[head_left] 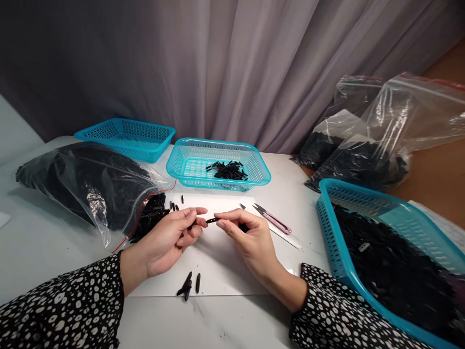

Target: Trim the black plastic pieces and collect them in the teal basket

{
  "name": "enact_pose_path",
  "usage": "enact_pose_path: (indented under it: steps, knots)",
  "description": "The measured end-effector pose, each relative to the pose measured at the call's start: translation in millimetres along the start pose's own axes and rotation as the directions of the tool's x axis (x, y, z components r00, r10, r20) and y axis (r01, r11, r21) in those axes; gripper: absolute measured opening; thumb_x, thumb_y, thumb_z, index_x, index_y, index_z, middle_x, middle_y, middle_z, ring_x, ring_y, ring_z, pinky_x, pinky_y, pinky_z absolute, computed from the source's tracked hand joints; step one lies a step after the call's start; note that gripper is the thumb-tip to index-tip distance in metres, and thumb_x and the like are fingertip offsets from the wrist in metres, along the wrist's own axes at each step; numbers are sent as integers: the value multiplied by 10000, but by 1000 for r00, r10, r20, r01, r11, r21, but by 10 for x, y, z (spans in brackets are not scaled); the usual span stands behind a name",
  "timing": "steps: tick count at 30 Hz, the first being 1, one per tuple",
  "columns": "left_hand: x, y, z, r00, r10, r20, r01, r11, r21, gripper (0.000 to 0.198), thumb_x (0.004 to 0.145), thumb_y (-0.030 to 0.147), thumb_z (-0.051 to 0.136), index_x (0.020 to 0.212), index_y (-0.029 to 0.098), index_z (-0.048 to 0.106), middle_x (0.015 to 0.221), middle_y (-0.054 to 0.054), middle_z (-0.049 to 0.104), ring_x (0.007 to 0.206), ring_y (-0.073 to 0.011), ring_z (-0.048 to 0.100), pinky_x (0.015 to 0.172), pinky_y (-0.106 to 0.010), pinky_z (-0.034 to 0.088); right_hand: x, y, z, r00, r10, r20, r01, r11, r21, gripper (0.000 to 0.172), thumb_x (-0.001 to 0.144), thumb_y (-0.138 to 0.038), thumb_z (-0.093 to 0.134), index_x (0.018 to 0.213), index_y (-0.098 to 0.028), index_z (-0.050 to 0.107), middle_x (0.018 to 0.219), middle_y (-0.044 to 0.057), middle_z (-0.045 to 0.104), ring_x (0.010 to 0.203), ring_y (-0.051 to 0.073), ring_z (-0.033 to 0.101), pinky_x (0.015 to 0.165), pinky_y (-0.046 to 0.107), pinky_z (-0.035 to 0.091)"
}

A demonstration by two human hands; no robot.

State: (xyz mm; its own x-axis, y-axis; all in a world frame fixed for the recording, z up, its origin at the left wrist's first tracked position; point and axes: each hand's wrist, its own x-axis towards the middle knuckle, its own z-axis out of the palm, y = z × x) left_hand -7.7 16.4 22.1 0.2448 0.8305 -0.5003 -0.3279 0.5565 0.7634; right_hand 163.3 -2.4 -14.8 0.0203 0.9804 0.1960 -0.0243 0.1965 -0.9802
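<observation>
My right hand (250,235) pinches a small, narrow black piece with pale dots along it (212,220) between thumb and fingertips. Just to its left, my left hand (174,237) is closed with curled fingers, and dark bits of similar black pieces show between them. The fingertips of both hands nearly meet above a white sheet (232,271). Several loose black pieces (187,287) lie near the sheet's front edge. Beside my left wrist, a heap of black pieces (154,211) spills from the mouth of a large clear zip bag (90,184).
A blue basket (218,183) behind my hands holds a small pile of black pieces; another blue basket (152,154) stands at back left. Pink-handled thread snips (278,223) and white tweezers (286,238) lie right. A fuller blue basket (327,242) and clear bags (366,150) occupy the right side.
</observation>
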Motion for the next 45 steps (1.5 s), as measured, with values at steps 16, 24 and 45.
enact_pose_path:
  steps: [16,24,45]
  knots:
    - [-48,-29,-42,969,84,231,-132,971,200,262,907,289,642,1130,160,598,716,15,571,511,-59,315,445,-214,154,18,81,10,981,177,74,-191,936,295,321,795,-433,774,684,-181,608,495,-98,350,434,59,227,415,234,161]
    - [-6,-30,-87,970,120,210,-170,957,234,318,871,421,688,986,125,674,700,7,567,511,-49,259,457,-239,105,30,56,19,961,252,115,-277,883,378,326,789,-399,777,670,-182,566,469,-104,368,422,49,223,413,217,152]
    - [-31,-115,-95,932,198,304,-316,855,412,438,947,411,567,1325,204,484,701,15,634,524,-94,332,499,-266,193,-64,-26,13,993,41,113,-29,994,-102,176,846,-330,663,814,-179,747,537,-52,452,521,119,357,532,275,305]
